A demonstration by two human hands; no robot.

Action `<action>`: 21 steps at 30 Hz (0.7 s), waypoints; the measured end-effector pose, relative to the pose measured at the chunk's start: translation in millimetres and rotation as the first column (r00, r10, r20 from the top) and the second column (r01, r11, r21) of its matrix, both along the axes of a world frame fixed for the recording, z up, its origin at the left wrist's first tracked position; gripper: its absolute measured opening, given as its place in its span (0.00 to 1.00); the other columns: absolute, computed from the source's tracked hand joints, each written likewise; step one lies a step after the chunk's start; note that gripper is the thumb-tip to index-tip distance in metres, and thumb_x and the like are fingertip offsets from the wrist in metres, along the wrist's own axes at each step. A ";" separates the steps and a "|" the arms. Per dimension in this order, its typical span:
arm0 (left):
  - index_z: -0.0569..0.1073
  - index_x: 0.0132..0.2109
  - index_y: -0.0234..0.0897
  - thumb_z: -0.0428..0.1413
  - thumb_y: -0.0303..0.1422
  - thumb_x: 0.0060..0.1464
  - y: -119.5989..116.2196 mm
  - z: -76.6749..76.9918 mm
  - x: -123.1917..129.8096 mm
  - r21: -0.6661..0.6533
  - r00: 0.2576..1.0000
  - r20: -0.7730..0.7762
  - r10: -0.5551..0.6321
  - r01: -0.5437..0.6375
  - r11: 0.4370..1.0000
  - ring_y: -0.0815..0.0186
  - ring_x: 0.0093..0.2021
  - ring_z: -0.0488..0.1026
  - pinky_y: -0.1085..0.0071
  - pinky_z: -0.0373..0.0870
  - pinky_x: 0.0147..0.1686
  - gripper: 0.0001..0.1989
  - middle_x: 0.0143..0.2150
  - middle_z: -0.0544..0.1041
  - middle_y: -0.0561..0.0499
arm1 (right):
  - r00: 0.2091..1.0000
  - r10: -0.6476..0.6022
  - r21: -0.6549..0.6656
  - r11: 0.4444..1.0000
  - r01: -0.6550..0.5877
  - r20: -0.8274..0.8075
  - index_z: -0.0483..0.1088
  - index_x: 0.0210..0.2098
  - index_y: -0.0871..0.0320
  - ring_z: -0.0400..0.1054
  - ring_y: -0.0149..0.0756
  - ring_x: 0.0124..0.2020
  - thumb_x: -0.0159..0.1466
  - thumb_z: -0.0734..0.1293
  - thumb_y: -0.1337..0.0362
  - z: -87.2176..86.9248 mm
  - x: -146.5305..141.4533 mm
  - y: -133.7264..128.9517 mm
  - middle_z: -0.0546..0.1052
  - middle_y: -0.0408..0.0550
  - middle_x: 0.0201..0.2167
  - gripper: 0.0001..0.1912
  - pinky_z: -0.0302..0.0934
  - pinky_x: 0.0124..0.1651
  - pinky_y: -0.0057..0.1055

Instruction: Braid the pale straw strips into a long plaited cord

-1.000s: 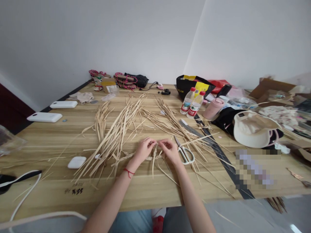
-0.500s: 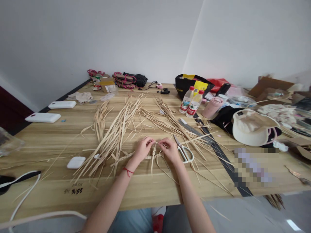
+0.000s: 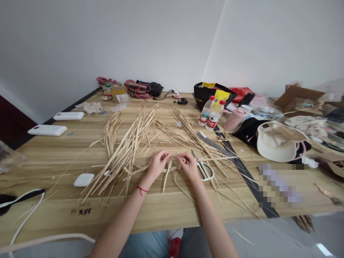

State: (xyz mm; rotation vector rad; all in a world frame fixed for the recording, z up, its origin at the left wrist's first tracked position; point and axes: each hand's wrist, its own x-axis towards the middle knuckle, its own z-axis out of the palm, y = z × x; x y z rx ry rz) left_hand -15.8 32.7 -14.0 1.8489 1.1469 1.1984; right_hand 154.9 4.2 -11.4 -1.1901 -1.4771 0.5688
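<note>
A pale braided straw piece [image 3: 145, 167] runs under and between my hands. My left hand [image 3: 159, 162], with a red string at the wrist, pinches a thin straw strand above it. A little to the right, my right hand [image 3: 187, 164] pinches the strand too, with a short stretch of it between the two hands. One loose strip [image 3: 166, 181] hangs from the braid toward me. Scissors with pale handles [image 3: 205, 171] lie just right of my right hand. Long loose straw strips [image 3: 131, 138] spread over the table beyond my hands.
Two red-capped bottles [image 3: 215, 115] stand before a black bag [image 3: 205, 94], beside a pink cup [image 3: 235, 119]. A cream cap [image 3: 279, 141] lies at the right. Two white devices [image 3: 47, 130] and a white case [image 3: 84, 180] lie at the left on the wooden table [image 3: 118, 211].
My hands have moved slightly apart, lengthening the strand stretch between them. The hanging strip's lower end has swung left, and a long strip right of my right hand lies flatter.
</note>
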 end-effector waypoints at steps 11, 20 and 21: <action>0.71 0.37 0.35 0.53 0.38 0.56 -2.0 -0.2 2.8 -0.076 0.992 0.111 -0.065 0.074 0.994 0.67 0.33 0.75 0.70 0.73 0.36 0.10 0.34 0.76 0.50 | 0.999 -0.016 -0.031 0.999 0.015 -0.047 0.73 0.31 0.59 0.64 0.33 0.26 0.58 0.65 0.59 -4.3 -8.5 -2.0 0.75 0.46 0.26 0.09 0.57 0.28 0.28; 0.72 0.37 0.36 0.54 0.37 0.55 -5.2 3.3 4.4 -0.064 0.992 0.103 -0.070 0.077 0.995 0.67 0.34 0.75 0.71 0.72 0.36 0.08 0.34 0.77 0.50 | 0.998 -0.064 0.029 0.997 0.064 0.000 0.74 0.31 0.57 0.58 0.30 0.22 0.58 0.66 0.60 -10.5 -6.9 1.3 0.64 0.39 0.18 0.08 0.53 0.26 0.27; 0.72 0.37 0.36 0.54 0.37 0.55 -5.5 4.2 4.3 -0.054 0.994 0.092 -0.067 0.072 0.996 0.67 0.34 0.75 0.71 0.72 0.37 0.08 0.34 0.77 0.50 | 0.998 -0.059 0.033 0.998 0.059 0.003 0.74 0.31 0.57 0.58 0.30 0.22 0.58 0.66 0.61 -10.0 -7.0 1.0 0.65 0.39 0.19 0.07 0.53 0.27 0.27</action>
